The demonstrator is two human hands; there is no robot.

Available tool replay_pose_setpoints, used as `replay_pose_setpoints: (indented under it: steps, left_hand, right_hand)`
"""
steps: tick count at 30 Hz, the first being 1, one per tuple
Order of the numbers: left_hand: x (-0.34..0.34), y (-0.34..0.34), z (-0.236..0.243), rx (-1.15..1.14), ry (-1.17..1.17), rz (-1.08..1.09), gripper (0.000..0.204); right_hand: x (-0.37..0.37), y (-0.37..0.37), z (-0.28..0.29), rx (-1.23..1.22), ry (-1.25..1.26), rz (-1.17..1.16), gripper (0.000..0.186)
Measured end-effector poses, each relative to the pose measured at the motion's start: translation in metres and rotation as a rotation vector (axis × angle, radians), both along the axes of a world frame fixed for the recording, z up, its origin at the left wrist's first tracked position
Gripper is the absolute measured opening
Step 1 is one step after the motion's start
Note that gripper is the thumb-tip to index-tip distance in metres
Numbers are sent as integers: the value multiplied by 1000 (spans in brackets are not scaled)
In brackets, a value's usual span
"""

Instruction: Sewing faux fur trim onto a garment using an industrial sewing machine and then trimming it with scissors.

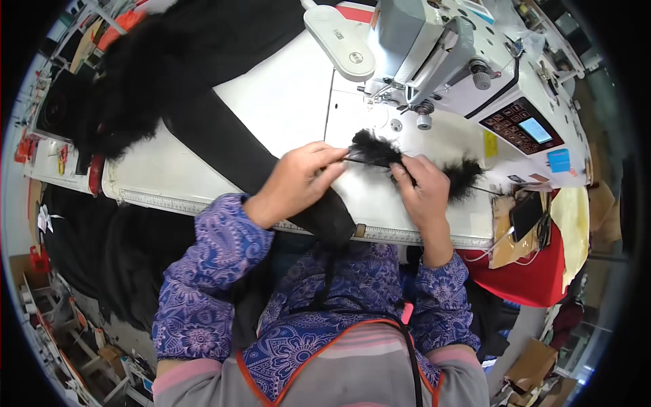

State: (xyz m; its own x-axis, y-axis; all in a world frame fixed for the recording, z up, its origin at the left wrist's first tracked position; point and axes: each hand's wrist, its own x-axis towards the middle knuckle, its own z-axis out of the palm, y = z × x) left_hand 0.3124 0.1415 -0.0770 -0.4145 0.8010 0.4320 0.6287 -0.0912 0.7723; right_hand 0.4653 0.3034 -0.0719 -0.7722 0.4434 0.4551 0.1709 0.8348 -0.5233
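My left hand (305, 176) pinches the thin left end of a black feathery trim (371, 148) with a dark cord, held over the white sewing table. My right hand (424, 186) is closed on the same trim farther right, where more fluffy feathers (464, 178) and a length of cord show. Both hands are just in front of the sewing machine's needle area (380, 105). A strip of black fabric (230, 139) runs diagonally beneath my left forearm and hangs over the front edge.
A sewing machine (400, 34) with a keypad (512, 121) stands behind my hands. A pile of black fluffy fabric (135, 88) lies at the back left. A phone (525, 217), card pieces and red fabric (508, 278) are at the right. A ruler tape (176, 203) lines the table's front edge.
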Motion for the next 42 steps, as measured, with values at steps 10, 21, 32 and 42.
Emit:
replay_pose_setpoints:
  steps: [10, 21, 32, 42]
  left_hand:
    - [-18, 30, -3, 301, -1217, 166, 23]
    - [-25, 20, -23, 181, -985, 36, 17]
    - [-9, 25, -3, 4, 168, 9, 15]
    - [-22, 41, -14, 101, 341, -21, 20]
  right_hand:
    - [3, -1, -4, -72, -63, 119, 34]
    - [35, 7, -5, -1387, 468, 198, 24]
    - [-15, 29, -13, -637, 13, 17, 14]
    - [-42, 30, -14, -66, -84, 127, 17]
